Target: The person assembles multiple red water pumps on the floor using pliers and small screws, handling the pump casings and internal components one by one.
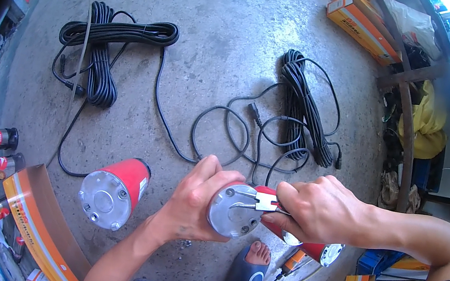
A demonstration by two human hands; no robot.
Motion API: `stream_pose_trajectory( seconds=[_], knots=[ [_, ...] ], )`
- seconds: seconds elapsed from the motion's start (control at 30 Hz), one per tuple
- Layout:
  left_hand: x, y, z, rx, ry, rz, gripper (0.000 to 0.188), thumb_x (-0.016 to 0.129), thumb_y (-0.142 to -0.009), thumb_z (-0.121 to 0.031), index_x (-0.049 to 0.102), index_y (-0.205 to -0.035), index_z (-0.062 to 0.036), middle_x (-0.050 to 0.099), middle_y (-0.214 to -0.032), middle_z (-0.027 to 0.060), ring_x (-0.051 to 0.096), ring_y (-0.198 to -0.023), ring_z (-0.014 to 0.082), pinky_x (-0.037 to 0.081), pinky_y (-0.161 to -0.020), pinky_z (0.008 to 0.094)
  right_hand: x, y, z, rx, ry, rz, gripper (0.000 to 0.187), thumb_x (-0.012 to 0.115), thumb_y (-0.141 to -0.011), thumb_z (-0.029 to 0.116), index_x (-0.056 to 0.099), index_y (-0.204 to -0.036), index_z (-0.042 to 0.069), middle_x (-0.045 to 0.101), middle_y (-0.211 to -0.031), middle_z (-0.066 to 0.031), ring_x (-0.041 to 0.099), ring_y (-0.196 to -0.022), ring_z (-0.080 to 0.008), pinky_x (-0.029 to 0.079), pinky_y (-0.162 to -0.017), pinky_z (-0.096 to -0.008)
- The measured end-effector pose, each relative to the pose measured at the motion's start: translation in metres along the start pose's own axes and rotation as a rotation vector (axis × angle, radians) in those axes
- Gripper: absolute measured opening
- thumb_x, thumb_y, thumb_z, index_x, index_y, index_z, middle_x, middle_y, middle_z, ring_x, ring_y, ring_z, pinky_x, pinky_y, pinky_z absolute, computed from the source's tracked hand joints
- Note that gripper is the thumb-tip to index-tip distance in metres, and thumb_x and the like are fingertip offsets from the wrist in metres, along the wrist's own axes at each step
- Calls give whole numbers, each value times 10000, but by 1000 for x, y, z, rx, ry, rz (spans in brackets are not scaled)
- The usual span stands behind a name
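Steadying left hand (192, 197): is gripping the grey-ended cylinder (226, 216) above the floor (221, 52)
Right hand (311, 210): is clutching pliers (265, 202), their prongs reaching over the cylinder's face
Black cables (103, 75): are lying coiled beyond

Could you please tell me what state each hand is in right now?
Left hand: closed around the side of a silver-ended cylinder.
Right hand: closed on a plier-like tool, its tips over the silver end.

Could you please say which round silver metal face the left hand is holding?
The round silver metal face beneath the silver-tipped pliers; the other faces sit farther left or right.
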State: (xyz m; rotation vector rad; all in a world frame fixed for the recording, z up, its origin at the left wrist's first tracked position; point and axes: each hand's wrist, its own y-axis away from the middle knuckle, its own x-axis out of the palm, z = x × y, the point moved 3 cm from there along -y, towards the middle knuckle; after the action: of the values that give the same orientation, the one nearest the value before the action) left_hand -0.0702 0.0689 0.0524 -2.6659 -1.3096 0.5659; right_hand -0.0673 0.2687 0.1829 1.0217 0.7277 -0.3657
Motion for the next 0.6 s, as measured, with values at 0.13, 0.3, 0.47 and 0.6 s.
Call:
stream_pose_trajectory(
  seconds=[0.13,0.3,0.47,0.6],
  knots=[
    [0,0,1,-13,0,5,941,961,-436,-155,620,-1308,-71,687,-1160,92,574,-965,315,544,-872,434,1,0,1,-6,-62,-89,440,642,-1031,418,563,-884,10,597,-564,-173,623,-489,-426,507,-467,-514],
    [0,1,0,-12,-10,1,946,963,-437,-156,615,-1313,-73,685,-1163,93,574,-963,314,544,-874,434,-3,-2,4,24,-66,-63,445,629,-1038,430,572,-899,11,609,-573,-184,635,-503,-428,512,-473,-516],
    [-1,-4,-5,6,21,-13,832,954,-493,-126,622,-1252,-45,566,-1012,141,580,-936,339,528,-837,441,1,-1,8,68,-74,-38,449,621,-1043,433,569,-929,1,618,-584,-188,644,-518,-435,524,-484,-518],
    [-3,-4,-5,-3,13,0,823,957,-495,-131,620,-1242,-52,553,-1009,136,580,-943,342,525,-840,443,10,-4,10,48,-71,-38,438,634,-1041,405,531,-926,-5,629,-606,-182,637,-515,-422,524,-481,-502]
  ],
)
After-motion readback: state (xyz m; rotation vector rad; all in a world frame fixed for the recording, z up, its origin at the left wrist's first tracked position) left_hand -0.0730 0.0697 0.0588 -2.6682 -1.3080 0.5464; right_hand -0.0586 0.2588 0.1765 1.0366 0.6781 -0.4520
